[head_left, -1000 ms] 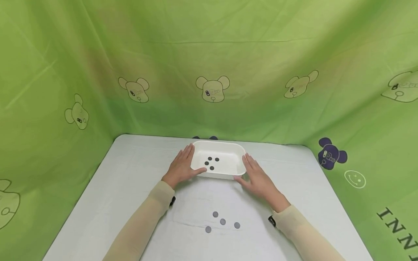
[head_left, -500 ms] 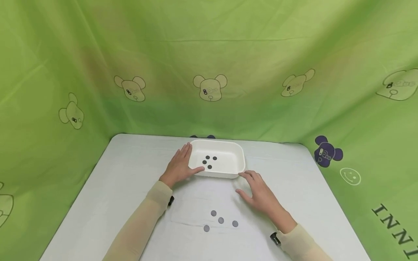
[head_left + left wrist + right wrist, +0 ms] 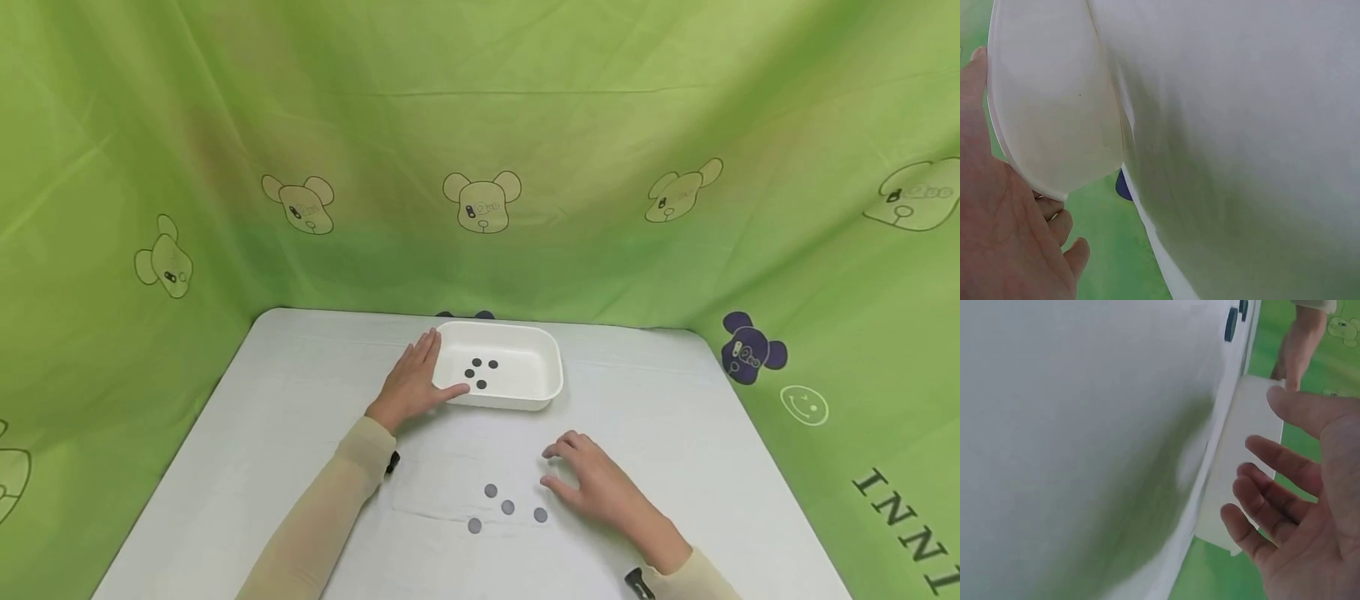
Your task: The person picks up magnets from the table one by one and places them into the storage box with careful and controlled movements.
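Note:
A white rectangular tray with rounded corners (image 3: 525,375) sits toward the back of the table, several small dark discs (image 3: 477,362) lying inside it. My left hand (image 3: 411,379) rests against its left end, fingers straight and thumb along the front rim. The left wrist view has the tray's outer wall (image 3: 1060,94) beside the palm. My right hand (image 3: 600,487) is apart from the tray, above the table, its fingers loosely bent and holding nothing. Left of it several grey discs (image 3: 507,507) lie on the table, the nearest being a disc (image 3: 540,515) below the thumb.
A white cloth covers the table (image 3: 285,375). Green curtains (image 3: 375,267) printed with bear heads stand behind it and along both sides. The tray stands close to the table's back edge.
My right hand has left the tray's right end and come back toward the grey discs. The left hand stays at the tray. The head view has shifted slightly.

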Motion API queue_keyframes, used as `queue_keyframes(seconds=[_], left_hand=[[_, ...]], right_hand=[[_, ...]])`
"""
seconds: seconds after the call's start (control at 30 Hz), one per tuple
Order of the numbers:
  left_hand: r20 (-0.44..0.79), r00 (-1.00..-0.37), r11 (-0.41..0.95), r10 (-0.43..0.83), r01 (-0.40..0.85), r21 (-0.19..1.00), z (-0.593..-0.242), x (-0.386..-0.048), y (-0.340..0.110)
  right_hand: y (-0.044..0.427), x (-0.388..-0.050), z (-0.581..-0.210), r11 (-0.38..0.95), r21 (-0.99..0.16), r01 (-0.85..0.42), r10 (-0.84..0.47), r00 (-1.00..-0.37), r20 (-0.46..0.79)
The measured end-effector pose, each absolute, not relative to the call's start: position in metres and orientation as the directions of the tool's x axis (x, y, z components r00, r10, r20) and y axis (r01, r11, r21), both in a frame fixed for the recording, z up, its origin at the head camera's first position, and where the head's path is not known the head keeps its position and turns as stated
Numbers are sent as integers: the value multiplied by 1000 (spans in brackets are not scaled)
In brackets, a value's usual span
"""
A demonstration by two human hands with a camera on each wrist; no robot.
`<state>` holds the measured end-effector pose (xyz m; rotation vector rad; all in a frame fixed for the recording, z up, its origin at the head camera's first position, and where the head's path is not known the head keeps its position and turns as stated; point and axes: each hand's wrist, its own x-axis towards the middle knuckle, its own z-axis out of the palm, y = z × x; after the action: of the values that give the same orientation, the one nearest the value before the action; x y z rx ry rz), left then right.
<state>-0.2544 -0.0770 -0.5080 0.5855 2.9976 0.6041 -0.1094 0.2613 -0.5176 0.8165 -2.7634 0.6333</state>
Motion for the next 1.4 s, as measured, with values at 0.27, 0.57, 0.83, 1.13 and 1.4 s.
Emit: queue_keyframes(seconds=[0.27,0.57,0.83,1.13,1.4], left_hand=[[50,-928,847,368,357,393,-507,-254,-77],[45,-929,849,368,355,391,-506,-253,-76],[30,-933,854,358,340,395,-506,-253,-76],[35,-936,849,351,334,409,-508,-253,-75],[24,-937,852,349,328,407,-506,-253,-76]], right_hand=[[262,-100,-510,750,-501,-433,-498,-867,3],[259,-98,-509,748,-538,-389,-505,-859,-82],[257,-96,-510,713,-548,-438,-552,-832,-54],[252,-94,-505,692,-555,-462,-595,-800,-76],[248,-95,-503,703,-552,-449,-596,-795,-114]])
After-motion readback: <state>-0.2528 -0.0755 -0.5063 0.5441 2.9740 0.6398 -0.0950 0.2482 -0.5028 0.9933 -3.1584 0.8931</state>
